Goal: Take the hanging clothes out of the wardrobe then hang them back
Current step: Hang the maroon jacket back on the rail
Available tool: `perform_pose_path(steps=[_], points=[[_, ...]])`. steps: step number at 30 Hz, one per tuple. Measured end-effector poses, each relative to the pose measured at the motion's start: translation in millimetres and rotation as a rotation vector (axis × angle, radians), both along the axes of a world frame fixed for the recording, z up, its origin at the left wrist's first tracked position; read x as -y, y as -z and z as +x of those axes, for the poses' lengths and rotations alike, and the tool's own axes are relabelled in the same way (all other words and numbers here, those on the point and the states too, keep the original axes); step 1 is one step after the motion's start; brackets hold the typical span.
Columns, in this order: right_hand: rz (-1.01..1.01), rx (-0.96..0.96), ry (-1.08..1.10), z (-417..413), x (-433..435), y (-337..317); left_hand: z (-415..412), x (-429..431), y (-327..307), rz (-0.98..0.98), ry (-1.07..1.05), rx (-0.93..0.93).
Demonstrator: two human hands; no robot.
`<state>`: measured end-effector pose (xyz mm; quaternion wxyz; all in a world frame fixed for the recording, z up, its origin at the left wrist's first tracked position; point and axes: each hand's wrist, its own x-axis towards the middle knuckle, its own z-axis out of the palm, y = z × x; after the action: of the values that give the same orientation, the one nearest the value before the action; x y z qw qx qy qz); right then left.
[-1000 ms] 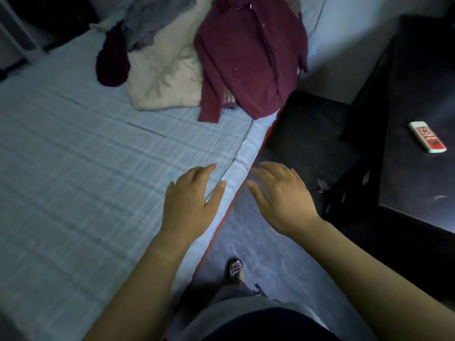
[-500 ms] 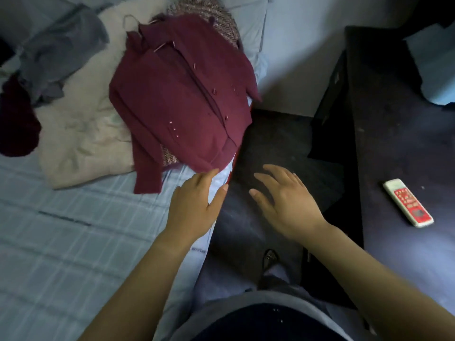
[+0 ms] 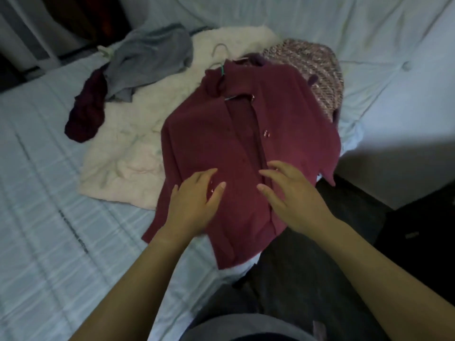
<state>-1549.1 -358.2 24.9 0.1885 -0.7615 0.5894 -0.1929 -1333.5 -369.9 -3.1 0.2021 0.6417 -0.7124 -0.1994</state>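
Head view, the only one to hand. Noted maroon shirt [image 3: 246, 148] lying front-up and buttoned atop a pile of clothes at the far end of the bed [image 3: 44, 198], collar toward 12 o'clock, hem toward 6 and hanging a little past the mattress edge. Spotted pale hanger hook [image 3: 219, 49] poking out beyond the collar at 11 o'clock; judged the hanger to sit inside the shoulders. Logged left hand [image 3: 194, 203] over the lower left front panel and right hand [image 3: 293, 195] over the button placket, both with fingers spread and loosely straight, pinching nothing. Cannot tell whether palms rest on the cloth or hover just above it. Logged a cream fleecy garment [image 3: 133, 143] beneath and at 9 o'clock of the shirt, a grey garment [image 3: 152, 55] at 10 o'clock with a dark plum piece [image 3: 86, 114] just beside it, and a pink tweed piece [image 3: 315, 67] peeking from under the shoulder at 1 o'clock. Judged the shirt light, thin and limp: likely to sag and fold if lifted by hem or mid-body, and liable to slide off the hanger if tipped. Best taken at the hook or hanger neck at 12 o'clock, with the other hand under the body to keep the sleeves from dragging neighbours along. Not fragile, bar small buttons.
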Motion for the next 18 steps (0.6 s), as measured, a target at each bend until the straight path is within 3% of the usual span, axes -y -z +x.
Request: perform_pose_path(steps=[9, 18], points=[[-0.047, -0.116, -0.077, -26, 209, -19, 25, 204, -13, -0.005, -0.023, 0.017], [-0.083, -0.273, -0.255, -19, 409, 4, 38, 330, 21, 0.075, -0.245, -0.013]])
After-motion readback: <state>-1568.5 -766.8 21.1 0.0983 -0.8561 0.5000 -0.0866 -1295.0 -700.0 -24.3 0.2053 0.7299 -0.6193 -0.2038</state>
